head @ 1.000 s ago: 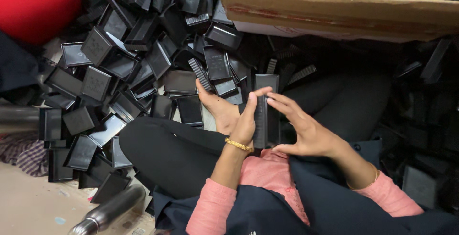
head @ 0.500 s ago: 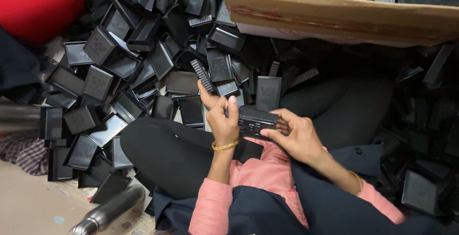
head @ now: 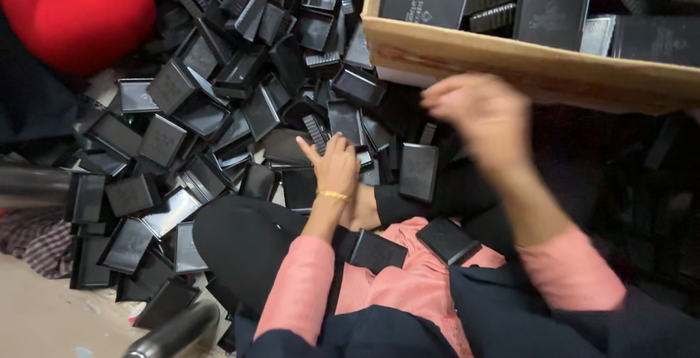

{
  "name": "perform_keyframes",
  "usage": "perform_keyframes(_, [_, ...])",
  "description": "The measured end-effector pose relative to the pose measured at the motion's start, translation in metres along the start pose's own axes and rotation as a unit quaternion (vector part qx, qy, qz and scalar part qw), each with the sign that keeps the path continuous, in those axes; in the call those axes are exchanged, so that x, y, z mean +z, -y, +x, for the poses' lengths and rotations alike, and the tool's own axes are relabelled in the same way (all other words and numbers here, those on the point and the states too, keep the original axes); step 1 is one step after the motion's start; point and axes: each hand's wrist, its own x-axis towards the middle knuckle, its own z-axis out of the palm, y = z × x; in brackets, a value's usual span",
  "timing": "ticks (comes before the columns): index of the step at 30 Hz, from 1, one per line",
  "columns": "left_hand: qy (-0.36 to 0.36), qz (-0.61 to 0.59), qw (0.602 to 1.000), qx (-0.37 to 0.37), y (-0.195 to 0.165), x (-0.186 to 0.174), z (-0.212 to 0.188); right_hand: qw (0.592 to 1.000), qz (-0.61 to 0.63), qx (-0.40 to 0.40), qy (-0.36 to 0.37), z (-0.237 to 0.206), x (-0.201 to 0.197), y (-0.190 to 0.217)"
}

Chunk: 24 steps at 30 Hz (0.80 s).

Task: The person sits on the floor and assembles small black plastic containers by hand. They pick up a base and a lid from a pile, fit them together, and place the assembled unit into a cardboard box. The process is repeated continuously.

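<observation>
I sit cross-legged in black trousers among a heap of small black plastic box halves (head: 219, 117). My left hand (head: 335, 165), with a gold bangle at the wrist, reaches forward with fingers spread and touches the pieces in front of my knee. My right hand (head: 477, 114) is raised and blurred just below the cardboard box (head: 525, 66); nothing shows in it. Two black box pieces lie on my lap, one (head: 375, 251) by my left forearm and one (head: 446, 240) to its right.
The cardboard box at the upper right holds several closed black boxes (head: 550, 1). A red rounded object (head: 73, 12) sits at the top left. A dark cylinder (head: 171, 332) lies on the floor at the bottom left, near a checked cloth (head: 36, 234).
Both hands held one black box over my lap before. Now they are apart: the right hand has swung up toward the cardboard box, and the left reaches into the heap.
</observation>
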Motion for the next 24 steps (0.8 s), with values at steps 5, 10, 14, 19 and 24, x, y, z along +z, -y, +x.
perform_keyframes(5, [-0.042,-0.355,0.932,0.055,0.028,-0.026,-0.032,0.913,-0.397,-0.023,0.092,0.029,0.092,-0.136])
perform_keyframes(10, [-0.154,-0.623,0.766,0.043,0.04,-0.018,-0.053,0.917,-0.394,0.021,0.064,0.031,0.075,-0.172])
perform_keyframes(14, [-0.042,-0.952,0.277,-0.121,0.012,0.01,-0.054,0.999,0.021,0.016,-0.024,-0.024,0.043,-0.126])
perform_keyframes(19, [-0.179,-0.87,0.451,-0.085,-0.034,0.015,-0.057,0.986,-0.153,0.014,0.059,-0.107,0.045,-0.076])
perform_keyframes(24, [-0.064,-0.933,0.347,-0.066,-0.046,-0.005,-0.062,0.956,-0.262,0.041,0.129,-0.12,0.034,-0.042])
